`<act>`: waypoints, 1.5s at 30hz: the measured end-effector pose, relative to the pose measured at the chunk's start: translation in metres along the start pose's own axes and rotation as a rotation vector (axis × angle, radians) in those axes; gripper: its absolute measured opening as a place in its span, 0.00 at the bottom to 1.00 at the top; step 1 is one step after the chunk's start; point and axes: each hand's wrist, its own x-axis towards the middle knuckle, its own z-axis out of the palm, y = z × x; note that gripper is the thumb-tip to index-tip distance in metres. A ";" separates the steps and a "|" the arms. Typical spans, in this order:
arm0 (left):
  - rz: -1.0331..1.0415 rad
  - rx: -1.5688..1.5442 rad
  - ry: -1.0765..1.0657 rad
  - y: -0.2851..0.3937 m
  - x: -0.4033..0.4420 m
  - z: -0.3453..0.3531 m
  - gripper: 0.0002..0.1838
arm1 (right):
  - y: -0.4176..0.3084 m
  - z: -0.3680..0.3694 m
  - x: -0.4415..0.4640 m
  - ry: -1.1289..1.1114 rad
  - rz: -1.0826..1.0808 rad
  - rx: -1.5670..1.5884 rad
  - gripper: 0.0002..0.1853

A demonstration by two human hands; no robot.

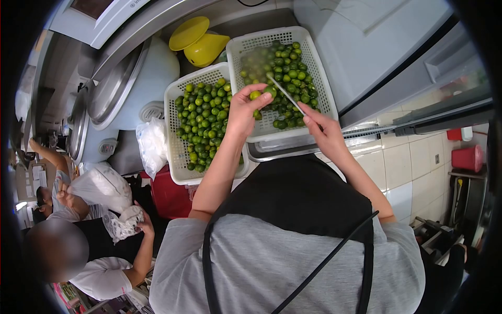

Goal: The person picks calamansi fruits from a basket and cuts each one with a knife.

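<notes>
Small green citrus fruits fill two white perforated baskets, a left one (pixel 175 172) and a right one (pixel 321 70). My left hand (pixel 246 107) is above the gap between the baskets, its fingers closed round green fruit (pixel 269 90), with a yellower fruit (pixel 254 95) at the fingertips. Over the right basket, my right hand (pixel 324 128) grips a thin knife (pixel 286 95) by its handle end. The blade points up and left, its tip near the held fruit. A blurry patch covers some fruits at the right basket's upper left.
A yellow scoop-like container (pixel 201 48) stands behind the baskets. Left are large lidded metal vessels (pixel 117 78), a white plastic bag (pixel 151 146) and a red bin (pixel 170 196). A co-worker (pixel 104 251) at lower left holds plastic bags; another person is beyond. Grey metal equipment (pixel 366 47) borders the right.
</notes>
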 end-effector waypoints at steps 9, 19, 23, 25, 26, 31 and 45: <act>0.147 0.081 0.081 -0.004 0.009 0.002 0.13 | -0.002 0.006 -0.001 -0.022 -0.147 -0.052 0.16; -0.158 -0.245 0.009 -0.003 0.013 -0.007 0.09 | -0.001 -0.008 0.000 -0.037 -0.094 -0.100 0.17; -0.294 -0.380 0.105 -0.013 0.030 -0.027 0.12 | 0.007 -0.019 -0.012 -0.046 -0.023 -0.108 0.17; -0.341 0.031 -0.031 -0.030 0.040 -0.037 0.11 | 0.015 -0.024 -0.013 -0.029 -0.033 -0.105 0.17; -0.397 0.332 -0.079 -0.039 0.042 -0.038 0.12 | 0.017 -0.025 -0.014 -0.009 -0.043 -0.104 0.17; -0.224 1.486 -0.488 -0.088 0.049 -0.033 0.16 | 0.015 -0.025 -0.011 -0.013 -0.067 -0.132 0.18; -0.232 -0.069 -0.019 -0.002 0.012 -0.012 0.17 | 0.002 -0.012 -0.004 -0.051 0.012 0.047 0.19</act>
